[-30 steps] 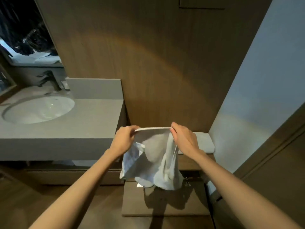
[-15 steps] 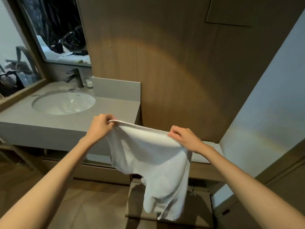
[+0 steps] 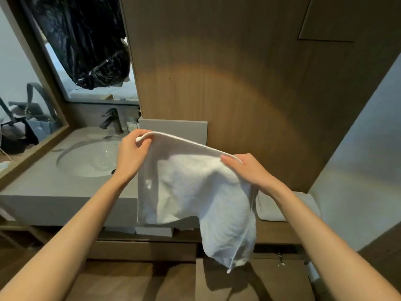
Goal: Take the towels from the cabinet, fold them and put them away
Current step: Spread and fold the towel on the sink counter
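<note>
The person holds a white towel (image 3: 195, 192) in the air with both hands, in front of the right end of the grey desk (image 3: 71, 187) that carries the wash basin (image 3: 89, 159). The left hand (image 3: 131, 157) pinches the upper left corner of the towel, with the fingers curled around the hem, so this grip is closed on the cloth. The right hand (image 3: 249, 170) takes the upper edge more to the right; the thumb lies on the near side of the cloth and the other fingers are behind it, so this grip also has the towel between thumb and fingers. The upper hem is stretched between the two hands and it slopes down from left to right. The rest of the towel hangs down freely, with a longer part under the right hand, and it touches nothing below.

A dark faucet (image 3: 112, 121) stands at the back edge of the desk, behind the basin. Above the desk there is a mirror (image 3: 86, 51) on the wall, and right of it a wooden wall panel (image 3: 238, 72). A folded towel (image 3: 280, 207) lies on a low wooden shelf (image 3: 271, 233) to the right of the desk, just behind the right forearm
</note>
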### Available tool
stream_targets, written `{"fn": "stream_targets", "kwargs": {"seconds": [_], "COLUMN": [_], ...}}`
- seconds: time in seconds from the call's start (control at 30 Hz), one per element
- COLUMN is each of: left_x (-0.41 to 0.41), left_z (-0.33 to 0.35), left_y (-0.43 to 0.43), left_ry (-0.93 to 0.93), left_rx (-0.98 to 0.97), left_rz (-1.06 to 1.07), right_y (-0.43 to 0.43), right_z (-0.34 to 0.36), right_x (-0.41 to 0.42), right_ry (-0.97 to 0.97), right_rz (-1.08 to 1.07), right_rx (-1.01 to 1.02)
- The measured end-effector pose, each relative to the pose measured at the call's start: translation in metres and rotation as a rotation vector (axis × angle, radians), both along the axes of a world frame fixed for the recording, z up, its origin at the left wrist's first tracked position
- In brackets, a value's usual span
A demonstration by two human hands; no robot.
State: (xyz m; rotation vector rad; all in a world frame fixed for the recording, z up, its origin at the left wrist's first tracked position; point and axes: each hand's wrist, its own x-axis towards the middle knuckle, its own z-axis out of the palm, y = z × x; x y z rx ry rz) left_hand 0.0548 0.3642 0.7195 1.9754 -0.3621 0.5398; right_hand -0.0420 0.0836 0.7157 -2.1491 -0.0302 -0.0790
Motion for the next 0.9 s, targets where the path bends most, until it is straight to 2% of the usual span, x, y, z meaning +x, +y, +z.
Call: {"fn": "stream_targets", "kwargs": {"seconds": [0.13,0.23,0.33,0.47,0.7,0.8,0.9], "left_x": [0.021,0.028,0.040,0.056,0.095,0.115,0.139], "left_z": [-0.009,-0.003,0.016,0.036,0.037,0.025,0.008], "left_y": [0.027,0.040,0.048,0.053,0.079,0.084,0.089], "left_ry": [0.041,0.062,0.100,0.061,0.140,0.191,0.239], "left_rx": [0.065,-0.024,-0.180,-0.216,-0.301,-0.405,-0.426], "left_rz": [-0.076,-0.053,0.021,0.050,0.163,0.201,0.323], "right_y": [0.028,0.038,0.046,0.051,0.047,0.046,0.040], "right_z": [0.021,0.022,0.007,-0.035,-0.081,-0.091,-0.099], "right_x": [0.020,0.034,0.038,0.050,0.073,0.097,0.128], "right_ry": [-0.120,-0.180,-0.089,0.007,0.131,0.259,0.258], "right_rz": [-0.101,-0.134,-0.016,-0.018,-0.293,-0.300,-0.295], "right_rx": [0.046,-0.058,-0.247,-0.442,-0.527,-0.531,-0.469]}}
